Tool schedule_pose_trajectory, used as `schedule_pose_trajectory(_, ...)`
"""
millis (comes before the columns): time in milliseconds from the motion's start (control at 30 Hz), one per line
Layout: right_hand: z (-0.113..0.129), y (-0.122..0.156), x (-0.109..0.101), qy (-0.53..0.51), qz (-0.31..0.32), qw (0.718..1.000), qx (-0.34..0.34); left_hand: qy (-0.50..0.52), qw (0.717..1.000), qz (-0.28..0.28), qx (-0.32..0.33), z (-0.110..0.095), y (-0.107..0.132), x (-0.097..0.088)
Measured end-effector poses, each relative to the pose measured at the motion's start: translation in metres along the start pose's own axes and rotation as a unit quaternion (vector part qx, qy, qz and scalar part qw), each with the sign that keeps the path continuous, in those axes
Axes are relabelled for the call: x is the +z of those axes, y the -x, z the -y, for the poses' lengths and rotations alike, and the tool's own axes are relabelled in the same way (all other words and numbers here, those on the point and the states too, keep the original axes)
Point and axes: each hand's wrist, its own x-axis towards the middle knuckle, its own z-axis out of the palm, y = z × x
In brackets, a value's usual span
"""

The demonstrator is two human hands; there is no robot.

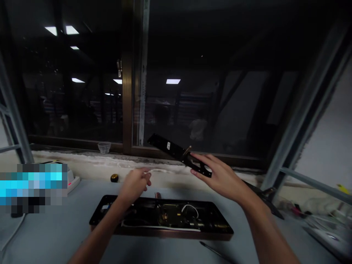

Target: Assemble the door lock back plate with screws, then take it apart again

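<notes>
Your right hand (220,176) grips the black panel (162,144) by its cut-out end, the rest jutting leftward. It looks light, stiff, perhaps slick; edges seem the best hold. Your left hand (133,185) curls near the open casing (214,235); I cannot tell its grip.

The panel (178,150) in the right grip (218,172) looks smooth, plastic or coated metal, its label (168,146) papery. Below the left grip (134,186), the casing (217,230) looks glossy, the bench (154,253) matt. Beyond both, the ledge (129,159) is rough, the window (192,51) glossy glass.
</notes>
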Motion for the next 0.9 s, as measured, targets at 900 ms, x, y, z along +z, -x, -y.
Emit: schedule_pose_trajectory(900,0.024,-0.019,0.049,-0.078,-0.139,0.986,-0.038,0.220,0.975,0.018,0.029,0.015,0.000,-0.022)
